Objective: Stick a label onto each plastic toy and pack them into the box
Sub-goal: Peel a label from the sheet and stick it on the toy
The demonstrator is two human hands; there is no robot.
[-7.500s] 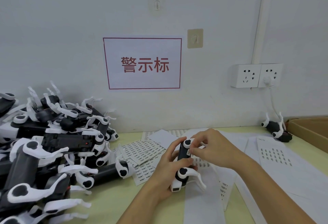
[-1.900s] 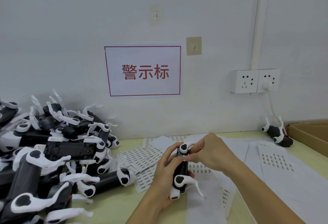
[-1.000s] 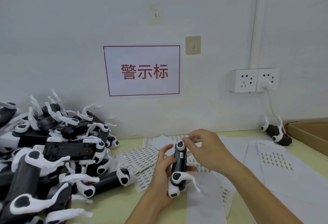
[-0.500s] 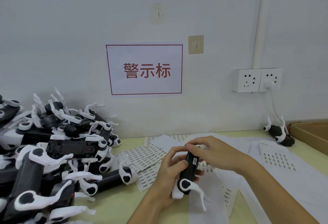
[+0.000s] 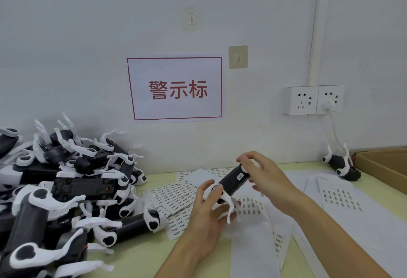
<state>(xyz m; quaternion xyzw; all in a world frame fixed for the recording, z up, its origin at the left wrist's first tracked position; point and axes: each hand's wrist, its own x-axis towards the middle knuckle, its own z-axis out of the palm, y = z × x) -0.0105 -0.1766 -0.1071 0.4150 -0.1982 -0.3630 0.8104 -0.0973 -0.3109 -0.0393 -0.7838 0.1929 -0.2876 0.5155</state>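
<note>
Toy [image 5: 233, 180] now tilted w/ label [image 5: 240, 176]; both hands' fingers [image 5: 246, 163] hold it; box [image 5: 383, 167] contents unseen.

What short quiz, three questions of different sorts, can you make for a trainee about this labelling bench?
1. True or false: the black and white plastic toy held in both hands already carries a small white label.
2. Which side of the table holds the pile of unlabelled toys? A) left B) right
3. Fill in: the brown cardboard box stands at the table's far ____ edge.

Key: 1 true; 2 A; 3 right. The left hand grips the lower end, the right hand the upper.
</note>
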